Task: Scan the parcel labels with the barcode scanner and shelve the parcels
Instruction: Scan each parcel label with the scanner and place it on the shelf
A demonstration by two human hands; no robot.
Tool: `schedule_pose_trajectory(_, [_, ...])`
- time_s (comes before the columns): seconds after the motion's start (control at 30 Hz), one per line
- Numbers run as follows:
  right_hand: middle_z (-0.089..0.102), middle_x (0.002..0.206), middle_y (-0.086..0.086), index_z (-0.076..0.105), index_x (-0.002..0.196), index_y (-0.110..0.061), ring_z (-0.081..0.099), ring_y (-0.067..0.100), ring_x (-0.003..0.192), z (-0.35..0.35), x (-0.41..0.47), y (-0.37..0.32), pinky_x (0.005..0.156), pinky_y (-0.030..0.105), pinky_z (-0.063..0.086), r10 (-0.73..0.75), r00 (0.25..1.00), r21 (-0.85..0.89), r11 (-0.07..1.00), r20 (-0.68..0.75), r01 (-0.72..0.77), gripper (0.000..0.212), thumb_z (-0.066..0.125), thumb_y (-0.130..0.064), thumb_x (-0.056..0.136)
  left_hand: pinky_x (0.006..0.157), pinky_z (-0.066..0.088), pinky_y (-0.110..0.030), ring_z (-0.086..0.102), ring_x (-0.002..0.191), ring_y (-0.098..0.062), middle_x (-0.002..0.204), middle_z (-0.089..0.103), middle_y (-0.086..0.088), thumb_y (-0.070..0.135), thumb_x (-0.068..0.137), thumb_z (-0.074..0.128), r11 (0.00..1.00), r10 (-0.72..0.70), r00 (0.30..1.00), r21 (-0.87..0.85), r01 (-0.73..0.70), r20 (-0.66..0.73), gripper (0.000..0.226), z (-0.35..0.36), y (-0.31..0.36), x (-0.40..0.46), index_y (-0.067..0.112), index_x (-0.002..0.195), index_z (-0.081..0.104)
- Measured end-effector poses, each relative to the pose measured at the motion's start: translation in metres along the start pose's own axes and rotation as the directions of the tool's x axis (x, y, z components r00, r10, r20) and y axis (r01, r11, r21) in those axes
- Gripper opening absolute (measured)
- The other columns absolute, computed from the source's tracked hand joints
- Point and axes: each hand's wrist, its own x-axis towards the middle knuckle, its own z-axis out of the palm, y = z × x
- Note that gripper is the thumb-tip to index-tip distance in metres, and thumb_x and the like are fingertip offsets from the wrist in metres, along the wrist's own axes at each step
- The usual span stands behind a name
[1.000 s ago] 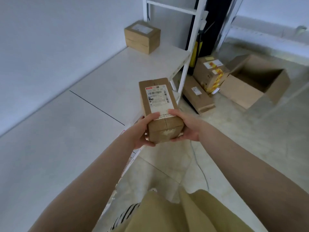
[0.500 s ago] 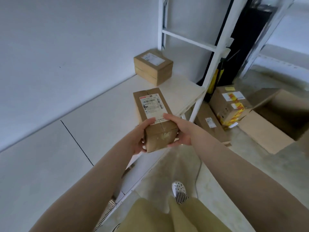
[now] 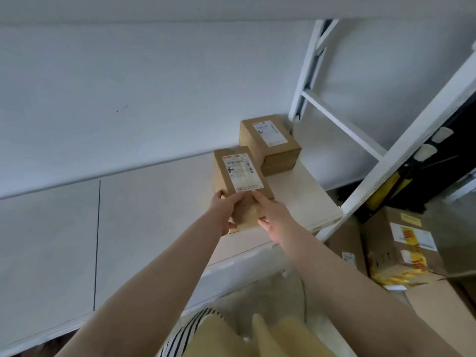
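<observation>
Shelf (image 3: 159, 202) now under parcel (image 3: 239, 176); hands (image 3: 225, 215) hold.

A white shelf (image 3: 154, 215) holds two brown parcels: one (image 3: 269, 144) at the far end, another (image 3: 239, 176) lying just in front of it.

The held parcel (image 3: 239, 176) was on the shelf (image 3: 154, 215), just before another parcel (image 3: 270, 143). Boxes (image 3: 401, 248) stood on the floor to the right.

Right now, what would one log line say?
step: shelving | both hands: left hand, right hand hold parcel | over shelf | beside shelved parcel
</observation>
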Motion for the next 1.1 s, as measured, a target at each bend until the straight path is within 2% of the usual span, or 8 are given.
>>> schedule_pose_trajectory(0.07, [0.059,0.135,0.016,0.054,0.114,-0.01,0.056,0.032,0.122,0.003,0.014,-0.007,0.11,0.041,0.041,0.008,1.0,-0.043,0.999,-0.011,-0.008,0.047,0.076,-0.04,0.085,0.073,0.055,-0.042,0.061,0.11,-0.033,0.118,0.061,-0.005,0.026,0.092,0.074,0.999,0.026,0.998,-0.029,-0.028,-0.055,0.064,0.009,0.008,0.01,0.02,0.148,0.044])
schedule_pose_trajectory(0.13, [0.056,0.139,0.015,0.049,0.133,-0.01,0.054,0.034,0.124,0.005,0.026,-0.016,0.106,0.044,0.042,0.047,0.999,-0.096,0.994,0.002,-0.046,0.07,0.075,-0.05,0.082,0.076,0.056,-0.04,0.064,0.099,-0.03,0.113,0.066,-0.006,0.026,0.09,0.075,0.998,0.045,0.993,-0.036,-0.049,-0.106,0.055,0.014,0.019,0.023,0.018,0.14,0.054])
schedule_pose_trajectory(0.2, [0.044,0.151,0.017,0.031,0.152,-0.013,0.042,0.038,0.137,0.007,0.036,-0.025,0.114,0.049,0.034,0.106,0.994,-0.143,0.985,0.04,-0.1,0.095,0.071,-0.061,0.081,0.076,0.056,-0.038,0.063,0.089,-0.027,0.109,0.069,-0.006,0.025,0.089,0.076,0.997,0.067,0.987,-0.032,-0.072,-0.144,0.045,0.019,0.028,0.037,0.015,0.13,0.061])
schedule_pose_trajectory(0.27, [0.031,0.159,0.019,0.02,0.157,-0.015,0.031,0.04,0.145,0.011,0.05,-0.036,0.119,0.051,0.026,0.156,0.984,-0.176,0.974,0.081,-0.14,0.104,0.065,-0.069,0.08,0.086,0.057,-0.042,0.063,0.085,-0.024,0.098,0.068,-0.004,0.022,0.09,0.075,0.994,0.08,0.98,-0.061,-0.093,-0.18,0.033,0.026,0.037,0.05,0.013,0.12,0.064])
schedule_pose_trajectory(0.43, [0.031,0.16,0.016,0.023,0.156,-0.018,0.03,0.037,0.146,0.019,0.07,-0.054,0.119,0.053,0.025,0.16,0.984,-0.197,0.97,0.077,-0.142,0.102,0.063,-0.073,0.08,0.096,0.055,-0.048,0.061,0.079,-0.02,0.089,0.066,-0.001,0.019,0.091,0.075,0.989,0.076,0.974,-0.11,-0.102,-0.214,0.02,0.035,0.053,0.071,0.016,0.107,0.062])
schedule_pose_trajectory(0.67, [0.037,0.155,0.02,0.033,0.151,-0.014,0.037,0.039,0.141,0.024,0.101,-0.078,0.115,0.057,0.029,0.154,0.986,-0.231,0.963,0.067,-0.135,0.093,0.062,-0.07,0.082,0.094,0.056,-0.047,0.063,0.08,-0.021,0.09,0.067,-0.001,0.019,0.09,0.076,0.982,0.085,0.97,-0.145,-0.12,-0.227,0.027,0.041,0.075,0.097,0.013,0.114,0.067])
schedule_pose_trajectory(0.83, [0.039,0.155,0.017,0.038,0.15,-0.013,0.037,0.039,0.141,0.03,0.114,-0.087,0.115,0.057,0.03,0.14,0.989,-0.258,0.958,0.046,-0.123,0.089,0.059,-0.069,0.085,0.077,0.055,-0.039,0.062,0.073,-0.019,0.086,0.066,0.0,0.017,0.091,0.075,0.979,0.094,0.971,-0.156,-0.13,-0.218,0.022,0.042,0.084,0.106,0.014,0.112,0.067])
schedule_pose_trajectory(1.1, [0.036,0.157,0.015,0.033,0.153,-0.018,0.035,0.039,0.142,0.041,0.13,-0.094,0.114,0.059,0.03,0.141,0.989,-0.2,0.971,0.036,-0.131,0.094,0.065,-0.069,0.081,0.078,0.057,-0.037,0.063,0.072,-0.019,0.086,0.068,0.0,0.017,0.092,0.074,0.976,0.125,0.969,-0.15,-0.159,-0.212,0.028,0.04,0.091,0.118,0.012,0.118,0.069])
